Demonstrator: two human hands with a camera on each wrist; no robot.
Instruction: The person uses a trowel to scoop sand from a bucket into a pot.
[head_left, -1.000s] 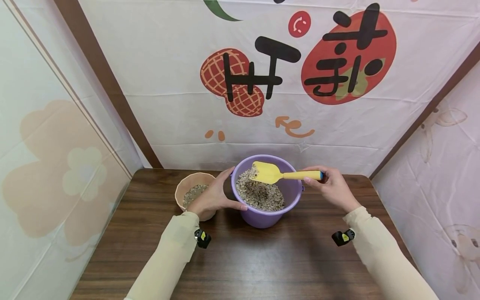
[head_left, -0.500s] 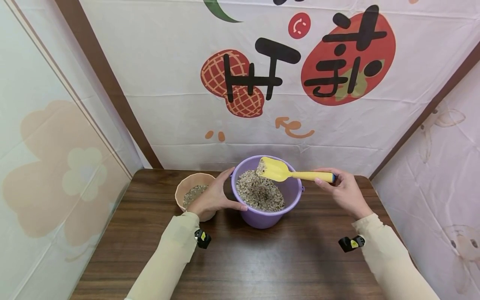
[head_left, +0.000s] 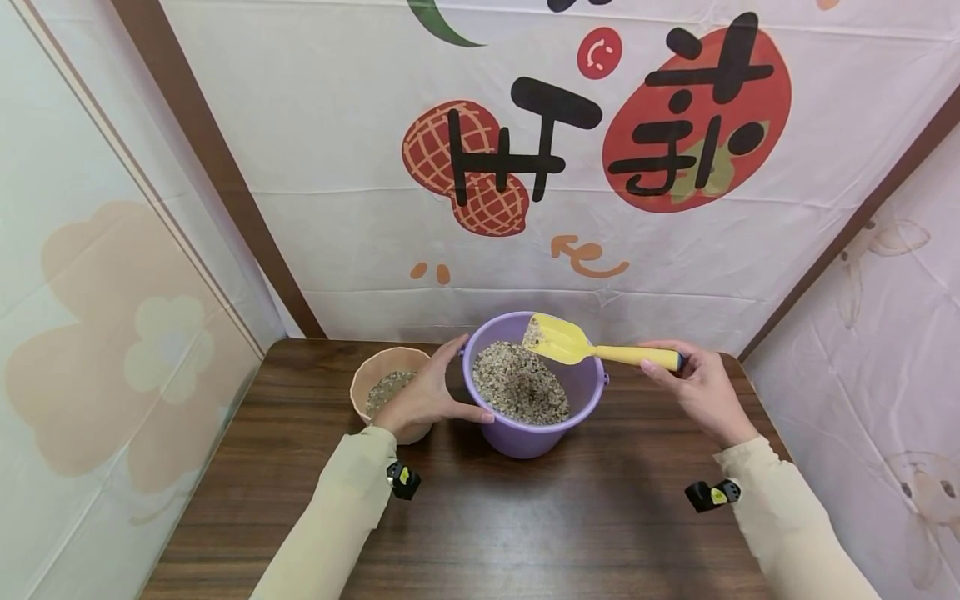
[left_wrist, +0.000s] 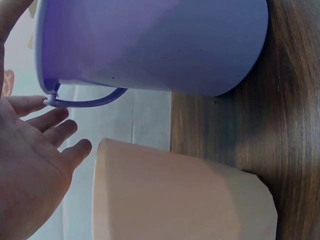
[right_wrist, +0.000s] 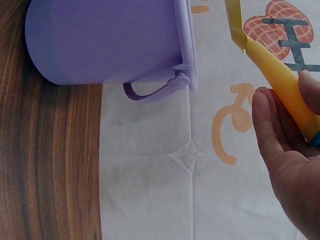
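A purple bucket [head_left: 525,437] stands on the table, part filled with coarse grey-brown grit [head_left: 517,383]. My left hand [head_left: 426,398] rests against its left side, thumb on the front rim. In the left wrist view its fingers [left_wrist: 59,134] are loosely spread, one fingertip at the bucket's handle joint. My right hand [head_left: 705,392] grips the handle of a yellow shovel [head_left: 564,340] between thumb and fingers, out past the bucket's right rim. The shovel blade hangs over the bucket, nearly level, some grit at its tip. A peach bowl [head_left: 390,360] holding grit sits left of the bucket, partly behind my left hand.
The dark wooden table [head_left: 555,533] reaches back to a white printed cloth [head_left: 360,250] hanging close behind the bucket. More cloth hangs at the left and right sides. The bucket's purple carrying handle [left_wrist: 95,102] hangs down its outside.
My right hand has drawn the shovel rightward across the bucket, its blade going from the middle toward the back right. The left hand, bucket and bowl stay put.
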